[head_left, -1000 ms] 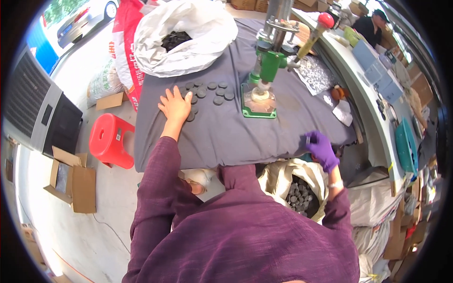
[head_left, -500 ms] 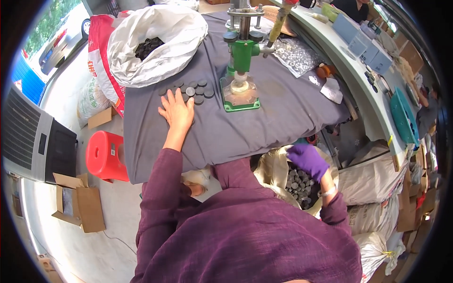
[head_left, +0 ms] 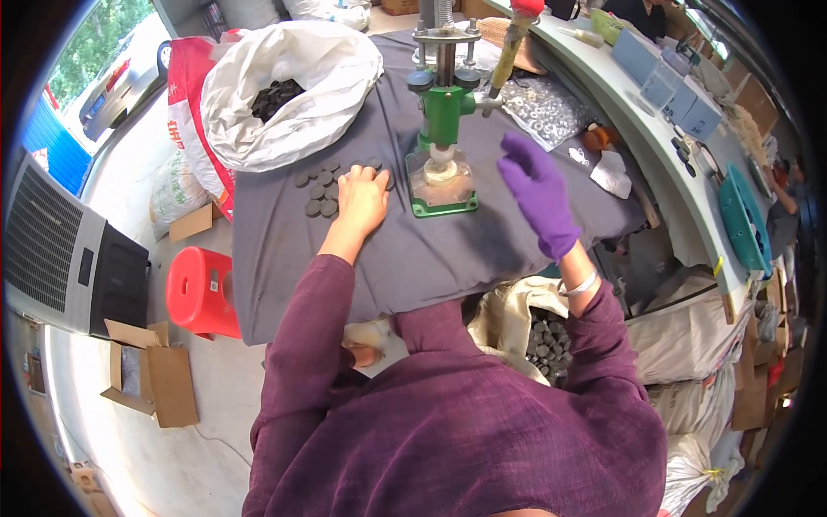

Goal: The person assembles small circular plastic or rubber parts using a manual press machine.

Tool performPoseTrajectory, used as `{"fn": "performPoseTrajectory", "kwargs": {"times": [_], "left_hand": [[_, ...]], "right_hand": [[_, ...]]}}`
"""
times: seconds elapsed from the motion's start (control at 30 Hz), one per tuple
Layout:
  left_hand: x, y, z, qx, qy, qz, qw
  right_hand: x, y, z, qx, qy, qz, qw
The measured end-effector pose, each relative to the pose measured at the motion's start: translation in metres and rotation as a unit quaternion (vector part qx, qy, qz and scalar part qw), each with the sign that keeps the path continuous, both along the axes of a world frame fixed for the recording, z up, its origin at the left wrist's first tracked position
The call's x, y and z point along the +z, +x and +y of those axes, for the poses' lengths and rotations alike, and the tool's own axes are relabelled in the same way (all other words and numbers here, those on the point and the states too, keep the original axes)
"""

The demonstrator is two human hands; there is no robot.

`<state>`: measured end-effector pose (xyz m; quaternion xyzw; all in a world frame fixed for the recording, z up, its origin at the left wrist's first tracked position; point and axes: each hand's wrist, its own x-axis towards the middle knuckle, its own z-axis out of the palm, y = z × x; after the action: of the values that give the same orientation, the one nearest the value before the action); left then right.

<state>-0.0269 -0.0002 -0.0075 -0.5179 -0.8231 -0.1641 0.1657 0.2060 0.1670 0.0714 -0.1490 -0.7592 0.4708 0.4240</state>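
Note:
Several flat dark grey discs (head_left: 320,191) lie loosely grouped on the cloth-covered table (head_left: 345,276). My bare left hand (head_left: 362,202) rests at their right side, fingers curled down over the discs there. Its fingertips hide whatever they may hold. In a purple glove, my right hand (head_left: 541,194) is raised above the table to the right of a green hand press (head_left: 443,121). Its fingers stretch forward, and I see nothing in them. The press has a clear plate over its base and a lever with a red knob (head_left: 527,7).
A white sack (head_left: 345,95) of dark pieces stands at the back left. Below my right forearm is an open sack of grey discs (head_left: 548,345). White rings in a clear bag (head_left: 551,112) lie behind the press. A red stool (head_left: 194,293) stands left of the table.
My right hand has risen from the sack of grey discs to above the table. My left hand has moved right across the loose discs, and its spread fingers have drawn in.

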Motion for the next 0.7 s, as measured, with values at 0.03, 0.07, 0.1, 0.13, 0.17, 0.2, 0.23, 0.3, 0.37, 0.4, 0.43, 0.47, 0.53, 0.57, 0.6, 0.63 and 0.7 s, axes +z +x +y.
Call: {"fn": "performPoseTrajectory", "kwargs": {"times": [0.03,0.07,0.1,0.13,0.17,0.2,0.23,0.3,0.37,0.4,0.43,0.47,0.53,0.57,0.6,0.63,0.7], "left_hand": [[-0.003,0.001,0.004,-0.002,-0.014,0.01,1.0],[-0.002,0.002,0.007,-0.003,-0.028,0.021,0.999],[-0.001,0.0,0.007,-0.002,-0.041,0.012,0.999],[-0.001,-0.003,0.004,0.002,-0.041,0.011,0.999],[-0.002,-0.005,0.004,0.013,-0.04,0.003,0.999],[-0.002,-0.006,0.004,0.026,-0.039,-0.005,0.999],[0.003,-0.003,0.007,0.029,-0.058,-0.014,0.998],[0.004,-0.002,0.01,0.025,-0.035,-0.02,0.999],[0.006,0.0,0.015,0.022,-0.012,-0.023,0.999],[0.01,0.003,0.018,0.014,0.038,-0.089,0.995],[0.013,0.008,0.021,0.008,0.088,-0.156,0.984],[0.019,0.014,0.021,0.016,0.088,-0.158,0.983],[0.031,0.029,0.032,-0.036,0.139,-0.252,0.957],[0.031,0.035,0.046,-0.049,0.144,-0.273,0.95],[0.031,0.041,0.058,-0.054,0.152,-0.301,0.94],[0.023,0.04,0.065,-0.048,0.149,-0.295,0.943],[0.018,0.034,0.064,-0.033,0.146,-0.288,0.946]], "right_hand": [[0.014,-0.001,0.007,-0.004,0.003,-0.002,1.0],[0.032,-0.001,0.011,-0.023,0.003,0.046,0.999],[0.05,-0.003,0.018,-0.042,0.004,0.094,0.995],[0.064,-0.009,0.029,-0.039,0.034,0.113,0.992],[0.084,-0.013,0.033,-0.039,0.035,0.11,0.993],[0.106,-0.017,0.034,-0.032,0.043,0.122,0.991],[0.123,-0.022,0.039,-0.03,0.051,0.135,0.989],[0.15,-0.05,0.054,-0.042,0.149,0.237,0.959],[0.17,-0.082,0.064,-0.033,0.181,0.3,0.936],[0.175,-0.095,0.075,0.005,0.204,0.267,0.942],[0.176,-0.103,0.079,0.045,0.226,0.232,0.945],[0.186,-0.102,0.06,0.052,0.223,0.231,0.946],[0.21,-0.086,0.031,0.131,-0.091,0.029,0.987],[0.213,-0.089,0.06,0.54,-0.171,0.049,0.823],[0.212,-0.089,0.088,0.535,-0.168,0.048,0.826],[0.21,-0.095,0.096,0.554,-0.16,0.028,0.817],[0.216,-0.095,0.061,0.167,0.036,-0.002,0.985]]}}
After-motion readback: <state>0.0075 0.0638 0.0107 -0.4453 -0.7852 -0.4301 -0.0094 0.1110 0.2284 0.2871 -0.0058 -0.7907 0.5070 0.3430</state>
